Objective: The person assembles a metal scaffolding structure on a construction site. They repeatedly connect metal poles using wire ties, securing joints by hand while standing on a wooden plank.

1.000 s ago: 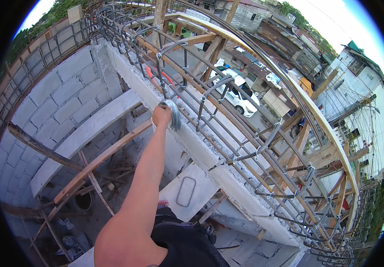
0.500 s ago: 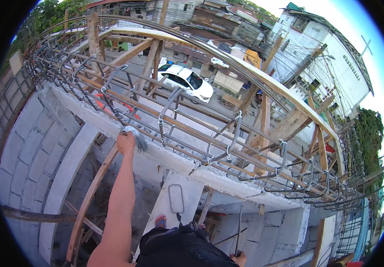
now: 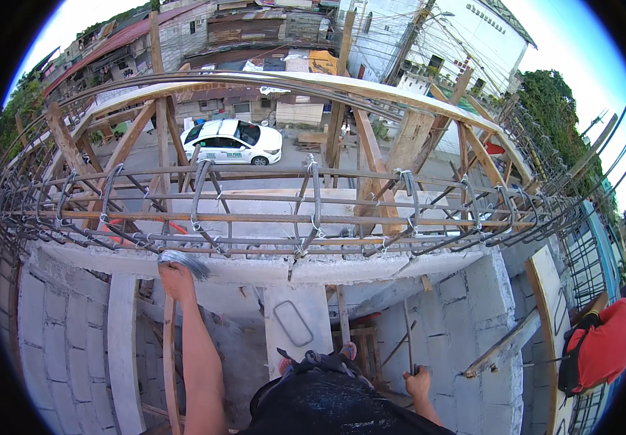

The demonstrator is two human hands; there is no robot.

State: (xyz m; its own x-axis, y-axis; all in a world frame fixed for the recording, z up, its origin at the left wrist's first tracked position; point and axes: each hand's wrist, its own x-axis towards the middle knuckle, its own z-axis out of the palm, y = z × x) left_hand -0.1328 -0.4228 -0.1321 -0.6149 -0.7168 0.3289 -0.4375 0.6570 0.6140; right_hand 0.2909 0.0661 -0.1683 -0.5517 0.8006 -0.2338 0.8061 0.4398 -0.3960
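My left hand [image 3: 176,281] is closed around a bundle of thin grey tie wire [image 3: 184,262], held just at the edge of the concrete beam ledge [image 3: 342,273]. The loose wire ends fan out to the right. Right behind it runs the rebar cage [image 3: 255,217], its long bars and bent stirrups bound with light wire ties. Low on the right, my right hand [image 3: 419,380] is wrapped around the lower end of a thin dark metal bar [image 3: 408,330] that points upward. An orange-red curved object [image 3: 115,230] lies partly hidden behind the bars, left of the wire.
I stand on a narrow board [image 3: 305,303] with a bent stirrup [image 3: 293,323] lying on it. Block walls [image 3: 59,341] drop away on both sides. Curved wooden formwork [image 3: 327,85] rises beyond the cage; a white car [image 3: 231,141] is on the street below. A person in red [image 3: 606,344] is at right.
My view has turned to the right and levelled, bringing the person in red into sight. My left hand still grips the wire by the ledge; more of my right hand shows.
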